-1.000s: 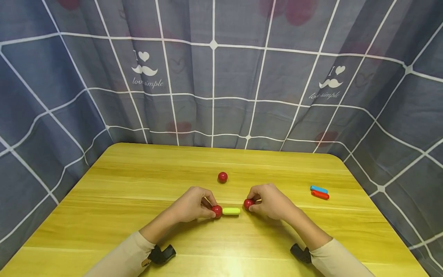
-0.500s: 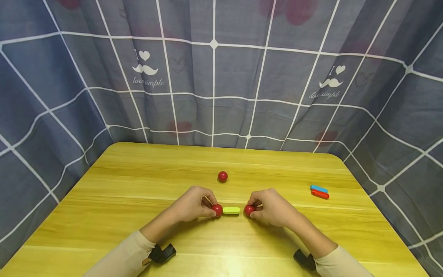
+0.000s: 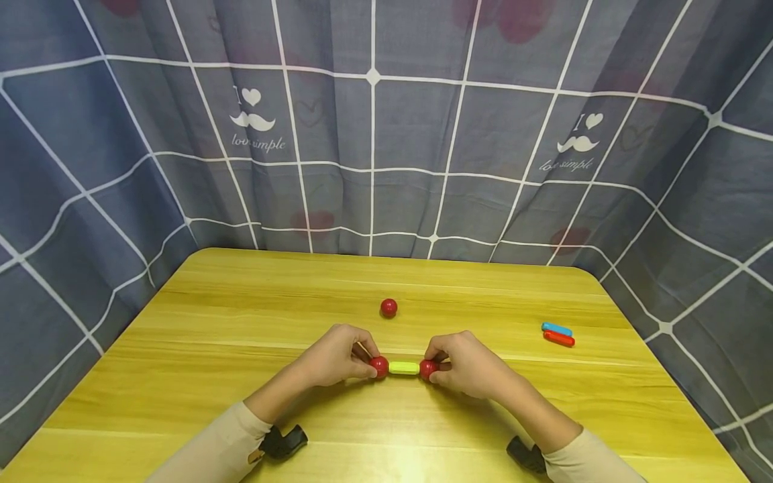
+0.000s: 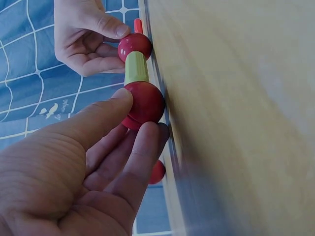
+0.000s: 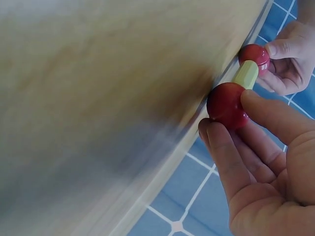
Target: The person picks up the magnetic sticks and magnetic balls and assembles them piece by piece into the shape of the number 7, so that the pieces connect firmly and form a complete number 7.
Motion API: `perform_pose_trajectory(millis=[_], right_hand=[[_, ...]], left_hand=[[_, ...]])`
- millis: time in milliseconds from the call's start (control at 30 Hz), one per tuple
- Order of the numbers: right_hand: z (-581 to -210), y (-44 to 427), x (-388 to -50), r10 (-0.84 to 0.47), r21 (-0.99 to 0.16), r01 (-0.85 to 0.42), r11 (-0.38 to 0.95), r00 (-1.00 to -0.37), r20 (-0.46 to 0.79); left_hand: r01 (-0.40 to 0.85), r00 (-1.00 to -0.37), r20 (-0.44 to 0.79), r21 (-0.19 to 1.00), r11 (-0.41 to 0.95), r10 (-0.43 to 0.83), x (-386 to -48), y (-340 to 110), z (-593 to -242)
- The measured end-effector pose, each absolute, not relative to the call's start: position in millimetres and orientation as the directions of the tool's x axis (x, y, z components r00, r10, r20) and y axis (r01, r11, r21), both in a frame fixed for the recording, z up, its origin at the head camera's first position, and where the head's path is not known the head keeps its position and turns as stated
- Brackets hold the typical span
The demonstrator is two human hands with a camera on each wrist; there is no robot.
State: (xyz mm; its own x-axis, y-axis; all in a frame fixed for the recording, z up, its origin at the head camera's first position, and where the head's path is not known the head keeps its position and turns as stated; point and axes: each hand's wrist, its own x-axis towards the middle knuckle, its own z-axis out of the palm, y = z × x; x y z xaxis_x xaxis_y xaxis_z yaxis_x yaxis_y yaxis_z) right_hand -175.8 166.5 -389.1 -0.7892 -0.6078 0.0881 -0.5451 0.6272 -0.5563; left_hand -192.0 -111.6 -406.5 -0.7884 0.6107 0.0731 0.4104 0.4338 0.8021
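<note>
Head view, as I watch: the left hand [image 3: 344, 359] pinches one red ball [image 3: 379, 367] between thumb and curled fingers, touching the yellow rod [image 3: 403, 367] at nine o'clock; the right hand [image 3: 474, 365] likewise pinches a second ball [image 3: 428, 369] against its three o'clock end (a third ball [image 3: 389, 308] sits near twelve).

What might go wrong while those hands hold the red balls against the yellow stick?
Whether the yellow stick is firmly joined to the left red ball and right red ball can't be seen; if not, it might slip.
The left hand and right hand pinch round, shiny balls, so one could slide free.
The third red ball lies loose on the table beyond the hands, so a knock might set it rolling.
</note>
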Motion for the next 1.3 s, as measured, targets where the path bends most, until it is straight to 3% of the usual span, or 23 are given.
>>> perform_pose_trajectory(millis=[667,1300], right_hand=[[-390,187,-173,-0.522,-0.584,-0.471,0.661,-0.848,0.092],[-381,264,-176,-0.303,-0.547,-0.332,0.769,-0.942,0.146]], left_hand=[[0.415,-0.787,0.083,0.804,0.425,0.612,-191,-114,-408],[0.417,-0.783,0.079,0.803,0.426,0.618,-192,-112,-406]])
